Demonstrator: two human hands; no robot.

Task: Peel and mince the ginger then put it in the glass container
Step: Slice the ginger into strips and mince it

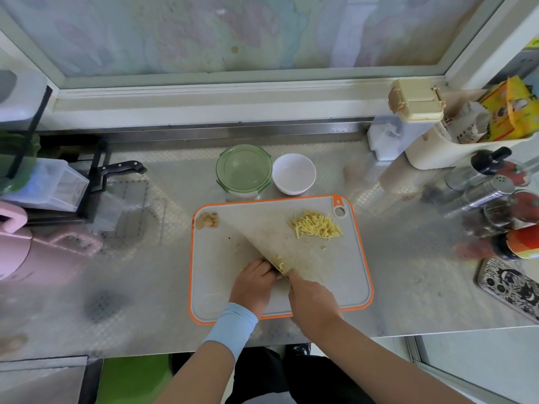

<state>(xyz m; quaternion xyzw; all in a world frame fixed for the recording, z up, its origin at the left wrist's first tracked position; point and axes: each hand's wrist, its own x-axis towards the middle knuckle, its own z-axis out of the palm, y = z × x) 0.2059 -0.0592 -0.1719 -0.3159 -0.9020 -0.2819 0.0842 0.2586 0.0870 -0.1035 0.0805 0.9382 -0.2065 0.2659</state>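
On the grey cutting board (344, 275) with the orange rim, both hands work at the near edge. The right hand (313, 301) is closed around the handle of a wide knife (271, 246); the handle itself is hidden inside the fist, and the index finger reaches forward toward the blade. The long axis of the knife runs diagonally: from the hands it points away and to the left, toward the far left corner of the board, where a small heap of brownish peel scraps (207, 220) lies.

The left hand (253, 282), with a light blue sleeve (232, 328) on the wrist, rests just beside the blade on its left. Its fingers are curled downward, with the knuckles close to the flat side of the blade, and they hold a small yellow ginger piece (278, 262) against the board. Only a little of this piece shows at the fingertips, so I cannot tell its shape or direction.

A pile of cut ginger strips (315, 225) lies near the far right corner of the board, well apart from the hands. The pile is longer from left to right.

Behind the board, on the metal counter (408, 287), the glass container (243, 170) stands with a green lid on it, and a white bowl (294, 174) stands just beside it on the right. A phone (510, 287) lies at the right edge.
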